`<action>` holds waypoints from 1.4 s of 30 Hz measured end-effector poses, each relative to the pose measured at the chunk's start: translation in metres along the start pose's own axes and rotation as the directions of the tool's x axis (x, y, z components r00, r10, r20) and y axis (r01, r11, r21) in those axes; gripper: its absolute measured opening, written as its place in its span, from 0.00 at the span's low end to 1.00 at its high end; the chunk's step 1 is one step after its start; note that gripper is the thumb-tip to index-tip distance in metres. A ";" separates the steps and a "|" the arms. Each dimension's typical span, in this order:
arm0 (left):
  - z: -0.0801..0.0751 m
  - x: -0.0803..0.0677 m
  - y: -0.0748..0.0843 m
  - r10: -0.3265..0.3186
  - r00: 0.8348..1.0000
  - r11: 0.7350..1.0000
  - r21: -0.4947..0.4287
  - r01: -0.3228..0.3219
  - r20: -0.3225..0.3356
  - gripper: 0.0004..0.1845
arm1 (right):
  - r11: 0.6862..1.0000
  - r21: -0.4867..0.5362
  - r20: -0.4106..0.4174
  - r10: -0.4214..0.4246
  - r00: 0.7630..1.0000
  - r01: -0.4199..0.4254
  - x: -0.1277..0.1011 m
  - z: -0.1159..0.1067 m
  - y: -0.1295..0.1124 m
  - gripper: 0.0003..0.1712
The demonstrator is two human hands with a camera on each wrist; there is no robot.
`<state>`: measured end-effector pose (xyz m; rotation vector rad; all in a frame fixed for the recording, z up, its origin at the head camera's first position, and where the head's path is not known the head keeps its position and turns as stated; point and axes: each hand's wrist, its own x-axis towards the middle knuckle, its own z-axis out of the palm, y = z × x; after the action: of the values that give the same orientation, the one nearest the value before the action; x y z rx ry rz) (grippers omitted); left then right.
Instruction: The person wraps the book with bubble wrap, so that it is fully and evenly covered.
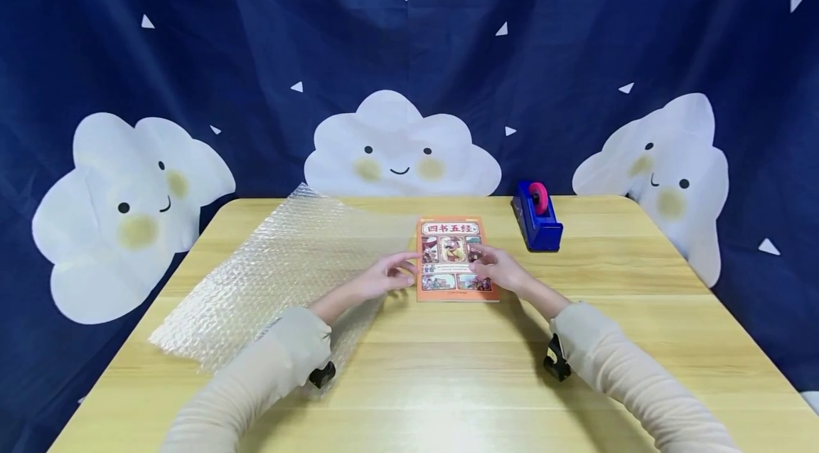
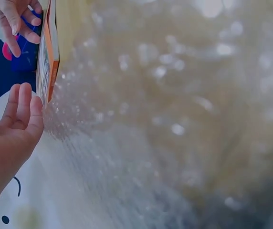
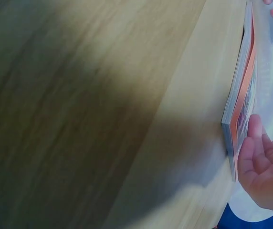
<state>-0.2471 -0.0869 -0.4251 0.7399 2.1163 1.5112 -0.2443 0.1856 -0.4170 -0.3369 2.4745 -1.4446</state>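
An orange picture book [image 1: 453, 257] lies flat on the wooden table [image 1: 448, 375], just right of a sheet of bubble wrap [image 1: 281, 275]. My left hand [image 1: 398, 270] is beside the book's left edge, fingers straight and holding nothing. My right hand [image 1: 488, 264] is over the cover's right side with relaxed fingers. In the left wrist view the left hand [image 2: 12, 126] shows an open palm next to the book [image 2: 49, 52] and the bubble wrap [image 2: 174, 119]. The right wrist view shows the right hand [image 3: 263, 167] close against the book [image 3: 244, 90].
A blue tape dispenser [image 1: 537, 218] with a pink roll stands at the back right of the table. A dark blue curtain with white clouds [image 1: 399, 147] hangs right behind the far edge. The bubble wrap covers the table's left part.
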 end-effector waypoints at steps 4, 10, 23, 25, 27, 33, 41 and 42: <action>0.002 0.005 -0.006 -0.007 1.000 1.000 -0.006 0.007 -0.001 0.31 | 1.000 0.001 -0.022 0.013 1.000 -0.013 -0.001 -0.003 0.004 0.31; 0.003 0.009 -0.020 0.076 0.997 0.997 -0.026 -0.075 0.021 0.31 | 0.999 -0.012 -0.055 0.047 0.997 -0.047 -0.001 -0.007 0.009 0.31; 0.008 0.011 -0.014 -0.063 0.997 0.997 0.033 0.064 -0.037 0.31 | 0.984 -0.135 -0.134 0.096 0.986 -0.114 -0.002 -0.008 0.013 0.31; 0.008 0.012 -0.014 -0.072 0.997 0.996 0.040 0.073 -0.036 0.31 | 0.984 -0.126 -0.139 0.110 0.984 -0.128 -0.002 -0.009 0.014 0.31; 0.008 0.013 -0.013 -0.085 0.996 0.995 0.045 0.086 -0.030 0.31 | 0.983 -0.128 -0.140 0.117 0.983 -0.135 -0.002 -0.009 0.014 0.31; 0.009 0.015 -0.010 -0.120 0.992 0.992 0.022 0.121 -0.025 0.32 | 0.984 -0.122 -0.139 0.116 0.984 -0.133 -0.002 -0.009 0.015 0.31; 0.011 0.017 -0.008 -0.188 0.981 0.978 -0.099 0.182 -0.045 0.32 | 0.982 0.025 -0.130 0.187 0.974 -0.186 -0.003 -0.006 0.013 0.31; 0.012 0.017 -0.008 -0.193 0.980 0.975 -0.117 0.187 -0.044 0.32 | 0.981 0.040 -0.125 0.192 0.973 -0.188 -0.003 -0.006 0.012 0.31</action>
<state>-0.2545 -0.0695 -0.4368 0.4458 2.0563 1.5472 -0.2442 0.1970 -0.4247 0.0004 2.5026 -1.4610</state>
